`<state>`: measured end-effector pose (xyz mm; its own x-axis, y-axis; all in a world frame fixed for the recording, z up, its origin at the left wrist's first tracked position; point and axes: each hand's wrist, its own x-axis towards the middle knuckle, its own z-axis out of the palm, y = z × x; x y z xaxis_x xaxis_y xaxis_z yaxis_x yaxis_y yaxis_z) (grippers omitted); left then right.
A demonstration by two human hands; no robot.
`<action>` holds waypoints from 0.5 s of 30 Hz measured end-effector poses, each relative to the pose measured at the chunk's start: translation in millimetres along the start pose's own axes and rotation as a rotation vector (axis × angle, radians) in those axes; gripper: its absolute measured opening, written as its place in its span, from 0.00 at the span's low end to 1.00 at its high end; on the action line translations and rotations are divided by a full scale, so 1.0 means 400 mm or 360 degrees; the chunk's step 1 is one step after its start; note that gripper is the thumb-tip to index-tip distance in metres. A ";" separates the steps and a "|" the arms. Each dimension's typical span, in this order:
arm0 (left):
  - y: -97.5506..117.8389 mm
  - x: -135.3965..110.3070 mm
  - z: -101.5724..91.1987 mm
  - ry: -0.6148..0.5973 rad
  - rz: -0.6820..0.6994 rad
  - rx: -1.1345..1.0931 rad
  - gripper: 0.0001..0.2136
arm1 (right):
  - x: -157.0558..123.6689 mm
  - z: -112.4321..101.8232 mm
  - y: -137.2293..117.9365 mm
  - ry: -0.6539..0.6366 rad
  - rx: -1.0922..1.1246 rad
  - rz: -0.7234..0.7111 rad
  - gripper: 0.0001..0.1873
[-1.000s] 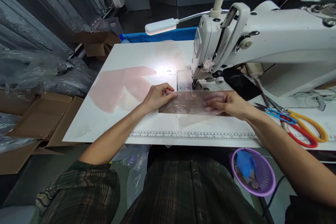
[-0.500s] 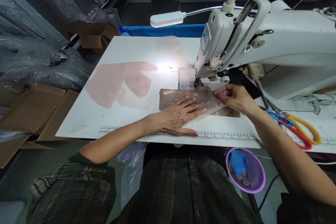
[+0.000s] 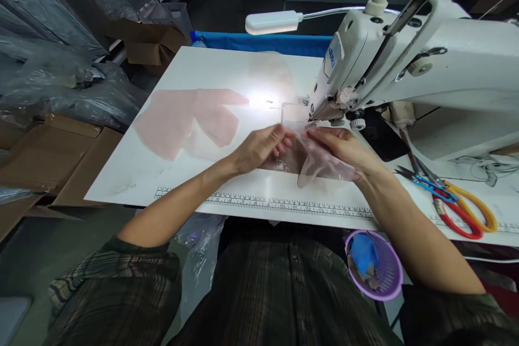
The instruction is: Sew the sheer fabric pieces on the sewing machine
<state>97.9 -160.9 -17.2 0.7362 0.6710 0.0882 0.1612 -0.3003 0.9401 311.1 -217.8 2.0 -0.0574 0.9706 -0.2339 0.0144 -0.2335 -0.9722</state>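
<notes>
A thin, see-through pinkish piece of fabric (image 3: 324, 165) is pinched between my two hands, just in front of the needle area of the white sewing machine (image 3: 344, 75). My left hand (image 3: 263, 147) is closed on the fabric's left end, fingers curled. My right hand (image 3: 338, 148) is closed on it close to the presser foot, and the cloth drapes below the palm. Under the hands lies a shiny brown strip (image 3: 284, 163), partly covered. Flat on the table to the left rest pink sheer cut pieces (image 3: 174, 121).
Scissors with red, yellow and blue handles (image 3: 462, 205) lie at the right. A printed ruler (image 3: 275, 203) runs along the front edge of the white table (image 3: 121, 173). Below hangs a purple basket (image 3: 391, 275) with scraps. Cardboard boxes (image 3: 48, 157) stand left; a lamp (image 3: 273, 22) glows above.
My left hand has lifted from lying flat on the brown strip and now pinches the fabric. My right hand has moved left toward the needle, and the fabric is raised and gathered.
</notes>
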 end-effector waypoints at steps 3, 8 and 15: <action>-0.002 0.002 -0.043 0.0060 -0.0353 -0.0453 0.42 | 0.009 0.046 -0.014 -0.0325 0.0297 0.0060 0.18; -0.008 -0.007 -0.061 -0.0005 -0.0661 -0.0405 0.34 | 0.004 0.021 0.008 -0.0060 -0.0434 -0.0201 0.17; -0.005 -0.005 -0.008 0.0329 -0.0526 -0.0029 0.33 | -0.016 -0.053 0.112 -0.0031 -0.1857 -0.1173 0.18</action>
<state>94.0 -159.5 -18.2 0.4984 0.8524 -0.1578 0.3543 -0.0342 0.9345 333.2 -233.3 -40.1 -0.4308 0.8438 0.3200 0.7946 0.5228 -0.3088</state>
